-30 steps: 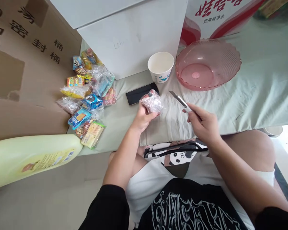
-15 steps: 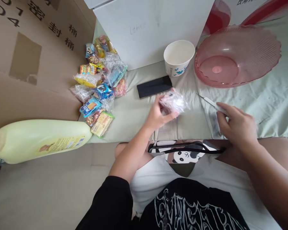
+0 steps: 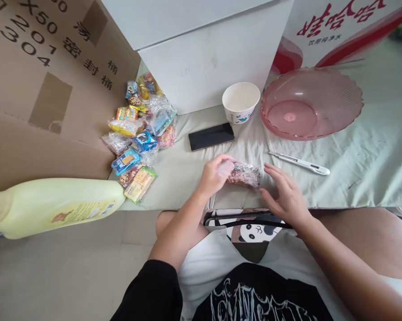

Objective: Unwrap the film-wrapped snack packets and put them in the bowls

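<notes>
My left hand grips the left end of a small packet in clear crinkled wrap, with reddish contents showing through. Close by its right end is my right hand, fingers apart and holding nothing. A white utility knife lies on the pale green cloth, beyond my right hand, its blade pointing left. Behind the packet rests a black phone. What exactly is inside the wrap I cannot make out.
Wrapped snacks are heaped at the left beside a cardboard box. A yellow-green bottle lies in front of it. At the back stand a white box, a paper bowl and a pink basin.
My right hand has let go of the utility knife, now lying on the cloth, and moved left to the packet. My left hand has brought the wrapped packet lower, closer to my lap.
</notes>
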A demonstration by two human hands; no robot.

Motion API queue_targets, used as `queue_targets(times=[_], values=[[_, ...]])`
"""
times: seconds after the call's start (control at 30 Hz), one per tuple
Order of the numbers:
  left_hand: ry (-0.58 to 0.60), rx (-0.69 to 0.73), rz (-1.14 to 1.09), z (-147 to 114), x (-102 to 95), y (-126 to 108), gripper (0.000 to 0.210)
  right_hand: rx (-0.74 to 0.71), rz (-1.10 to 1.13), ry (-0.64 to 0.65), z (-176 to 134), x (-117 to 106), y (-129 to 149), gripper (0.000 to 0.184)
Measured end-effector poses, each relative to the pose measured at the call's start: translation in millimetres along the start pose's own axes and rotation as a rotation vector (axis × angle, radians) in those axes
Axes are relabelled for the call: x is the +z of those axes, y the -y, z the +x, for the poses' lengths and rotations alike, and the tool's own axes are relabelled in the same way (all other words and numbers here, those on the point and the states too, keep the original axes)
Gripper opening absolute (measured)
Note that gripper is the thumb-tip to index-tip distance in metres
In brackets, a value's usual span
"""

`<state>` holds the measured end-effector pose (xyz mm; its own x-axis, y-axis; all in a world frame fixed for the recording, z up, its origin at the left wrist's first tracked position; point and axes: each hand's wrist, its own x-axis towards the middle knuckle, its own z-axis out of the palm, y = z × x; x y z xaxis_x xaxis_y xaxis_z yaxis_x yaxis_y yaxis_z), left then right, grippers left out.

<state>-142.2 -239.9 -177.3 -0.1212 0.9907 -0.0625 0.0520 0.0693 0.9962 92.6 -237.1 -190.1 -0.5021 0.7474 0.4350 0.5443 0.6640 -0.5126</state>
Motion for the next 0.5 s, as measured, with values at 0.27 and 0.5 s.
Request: queue_targets(times=[0.27,0.5], values=[[-0.135,-0.341,-0.514,11.0,-9.1,-7.4,0.025,0.16,0.121,0.025,8.1,2.6,-2.6,0.046],[0.05,-0.09,-0.249,8.8,5.0,0.7,0.067,0.14,0.201,0.19,6.2,-5.9,-22.4,0.051]])
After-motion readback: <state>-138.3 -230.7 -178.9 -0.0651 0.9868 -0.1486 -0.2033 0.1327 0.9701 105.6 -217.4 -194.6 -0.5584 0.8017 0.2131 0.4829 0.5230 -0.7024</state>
